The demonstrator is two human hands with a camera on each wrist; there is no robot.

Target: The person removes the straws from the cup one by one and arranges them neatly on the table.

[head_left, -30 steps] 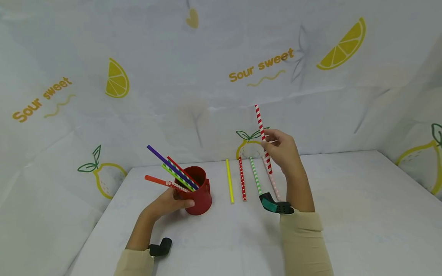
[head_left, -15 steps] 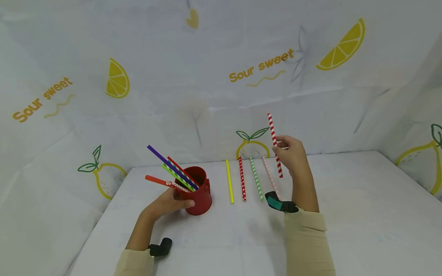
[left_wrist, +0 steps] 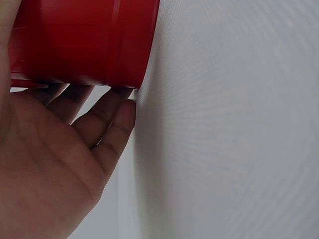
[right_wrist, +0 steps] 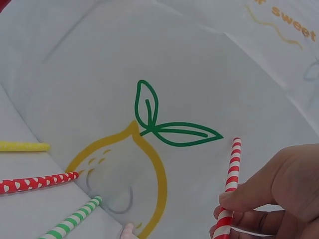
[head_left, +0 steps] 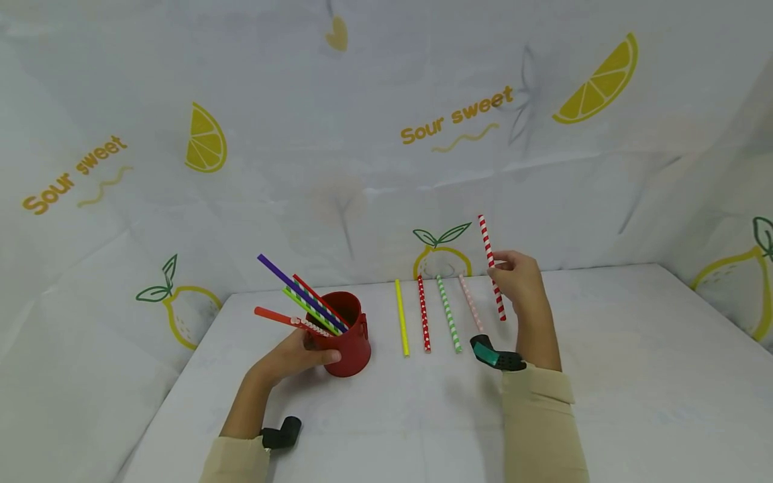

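My left hand (head_left: 300,353) grips a small red metal bucket (head_left: 353,355) at its left side, thumb across the front. Its fingers lie against the red wall (left_wrist: 84,45) in the left wrist view. Several paper straws (head_left: 302,293) lean leftward out of the bucket, purple, green and red among them. Between thumb and fingers, my right hand (head_left: 521,278) pinches a red-and-white striped straw (head_left: 488,243), nearly upright, low over the table at the right end of a row. The same straw (right_wrist: 233,169) tilts slightly in the right wrist view.
In the row lie a yellow straw (head_left: 402,318), a red dotted straw (head_left: 425,315), a green-striped straw (head_left: 449,315) and a pale pink straw (head_left: 471,302), its near end close to my right wrist's camera (head_left: 496,355). A printed white cloth (head_left: 374,201) stands behind.
My right hand has moved right and down with the red-and-white striped straw, from over the pink straw to the right of it. The left hand and the bucket have stayed put.
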